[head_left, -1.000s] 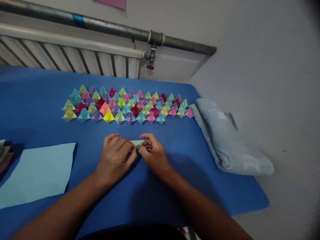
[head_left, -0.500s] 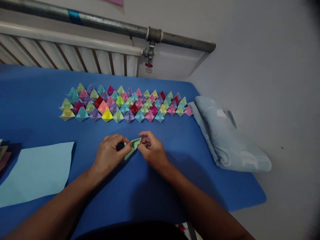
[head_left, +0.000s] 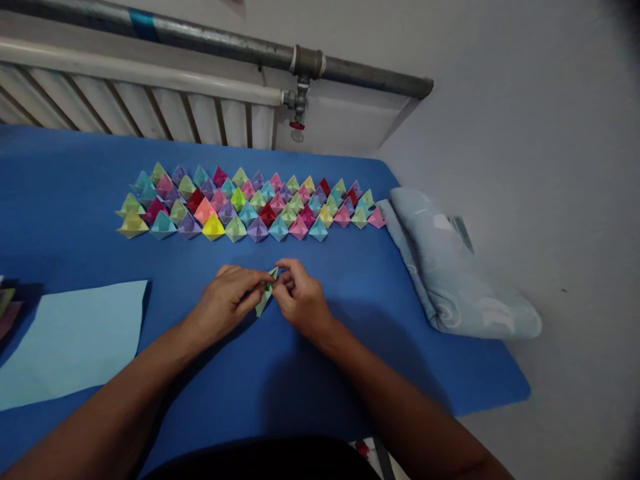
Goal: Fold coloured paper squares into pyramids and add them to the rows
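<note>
A small folded piece of light green paper (head_left: 263,304) is held between my two hands above the blue surface (head_left: 220,400). My left hand (head_left: 227,301) pinches its left side, with the index finger reaching across the paper toward its upper end. On the right, my right hand (head_left: 301,293) grips the upper right edge between thumb and fingers. The fingers hide part of the folds. Beyond my hands, several small folded paper boats (head_left: 257,230) in many colours stand in close rows.
A large light blue sheet (head_left: 83,340) lies at the left, beside coloured papers (head_left: 10,313) at the frame edge. The folded pale blue blanket (head_left: 455,273) rests at the right. Behind the surface are a white radiator (head_left: 165,87) and a metal pipe (head_left: 225,45).
My left hand has moved slightly right, and its index finger now stretches over the paper. The green paper looks narrower and more upright. My right hand keeps its hold.
</note>
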A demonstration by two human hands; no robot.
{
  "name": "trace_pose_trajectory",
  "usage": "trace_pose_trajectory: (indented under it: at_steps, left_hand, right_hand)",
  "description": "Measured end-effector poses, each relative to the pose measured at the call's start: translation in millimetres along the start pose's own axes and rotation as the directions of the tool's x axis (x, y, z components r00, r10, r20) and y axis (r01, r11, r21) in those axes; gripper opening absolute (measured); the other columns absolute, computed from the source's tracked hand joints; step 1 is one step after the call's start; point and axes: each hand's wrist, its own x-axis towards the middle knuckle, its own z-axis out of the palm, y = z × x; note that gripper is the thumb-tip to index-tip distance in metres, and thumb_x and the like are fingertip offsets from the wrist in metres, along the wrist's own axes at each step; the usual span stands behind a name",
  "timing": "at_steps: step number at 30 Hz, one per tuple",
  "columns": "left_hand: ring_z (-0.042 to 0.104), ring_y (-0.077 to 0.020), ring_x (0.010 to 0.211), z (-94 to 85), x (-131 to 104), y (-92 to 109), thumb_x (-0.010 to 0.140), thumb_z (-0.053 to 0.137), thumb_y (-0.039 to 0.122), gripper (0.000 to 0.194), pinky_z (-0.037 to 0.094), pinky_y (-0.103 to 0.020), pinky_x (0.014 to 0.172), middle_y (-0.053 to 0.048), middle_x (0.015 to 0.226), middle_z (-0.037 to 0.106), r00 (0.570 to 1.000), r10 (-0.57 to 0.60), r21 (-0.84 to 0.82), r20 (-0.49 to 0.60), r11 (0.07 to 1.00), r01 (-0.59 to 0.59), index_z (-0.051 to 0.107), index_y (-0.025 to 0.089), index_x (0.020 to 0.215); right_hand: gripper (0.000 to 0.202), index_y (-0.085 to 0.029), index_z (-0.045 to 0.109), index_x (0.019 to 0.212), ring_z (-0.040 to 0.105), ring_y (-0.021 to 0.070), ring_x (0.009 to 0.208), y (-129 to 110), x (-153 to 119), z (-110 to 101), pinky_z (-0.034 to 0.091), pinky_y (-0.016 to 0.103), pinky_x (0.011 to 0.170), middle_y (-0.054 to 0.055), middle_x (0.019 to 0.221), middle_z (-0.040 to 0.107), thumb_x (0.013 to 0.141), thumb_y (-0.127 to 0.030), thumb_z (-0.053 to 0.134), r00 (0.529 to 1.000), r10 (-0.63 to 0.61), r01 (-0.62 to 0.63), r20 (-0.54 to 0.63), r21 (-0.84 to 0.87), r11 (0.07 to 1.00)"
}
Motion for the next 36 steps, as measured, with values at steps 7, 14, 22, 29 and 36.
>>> trace_pose_trajectory:
  at_steps: [7,14,22,29,36]
  left_hand:
    - [0.066,-0.0171,0.078,0.7,0.1,0.5,0.093,0.053,0.024,0.016,0.047,-0.034,0.078,-0.001,0.085,0.075,1.0,0.014,-0.014,-0.012,1.0,-0.014,0.068,0.023,0.096]
    - [0.067,-0.0186,0.079,-6.8,3.5,1.5,0.087,0.055,0.031,0.017,0.051,-0.032,0.077,-0.001,0.083,0.074,0.979,-0.205,-0.132,0.013,0.97,0.205,0.07,0.024,0.092]
    - [0.066,-0.0193,0.075,-10.1,6.5,2.6,0.083,0.058,0.038,0.02,0.052,-0.035,0.079,-0.002,0.082,0.074,0.935,-0.351,-0.239,0.043,0.905,0.351,0.07,0.023,0.089]
    - [0.067,-0.0195,0.075,-11.8,7.1,2.6,0.081,0.059,0.039,0.022,0.052,-0.035,0.078,-0.002,0.082,0.074,0.922,-0.385,-0.262,0.042,0.886,0.382,0.071,0.022,0.09]
    - [0.067,-0.018,0.075,-11.4,8.2,6.3,0.081,0.06,0.038,0.021,0.053,-0.032,0.076,-0.001,0.082,0.074,0.919,-0.393,-0.31,0.041,0.869,0.386,0.07,0.022,0.089]
  right_hand:
    - [0.052,-0.018,0.052,0.129,0.05,0.0102,0.056,2.3,0.7,0.9,0.04,0.023,0.057,-0.006,0.067,0.054,0.077,-0.018,0.055,0.995,0.064,-0.064,0.078,0.005,0.998]
    - [0.049,-0.019,0.056,0.123,0.046,0.0089,0.054,0.9,4.2,-2.1,0.038,0.022,0.055,-0.009,0.062,0.049,0.074,-0.019,0.056,0.984,0.162,-0.169,0.077,0.099,0.981]
    - [0.046,-0.02,0.058,0.117,0.044,0.0088,0.053,-0.9,6.2,-5.3,0.036,0.022,0.054,-0.01,0.061,0.047,0.071,-0.017,0.055,0.978,0.195,-0.2,0.069,0.083,0.976]
    - [0.042,-0.02,0.059,0.113,0.043,0.0086,0.052,-3.1,6.2,-8.4,0.035,0.021,0.053,-0.01,0.06,0.047,0.071,-0.018,0.055,0.977,0.206,-0.211,0.062,0.083,0.974]
    - [0.041,-0.02,0.059,0.113,0.045,0.0085,0.052,-1.7,5.8,-8.5,0.036,0.021,0.053,-0.01,0.06,0.048,0.072,-0.017,0.054,0.98,0.19,-0.195,0.065,0.083,0.977]
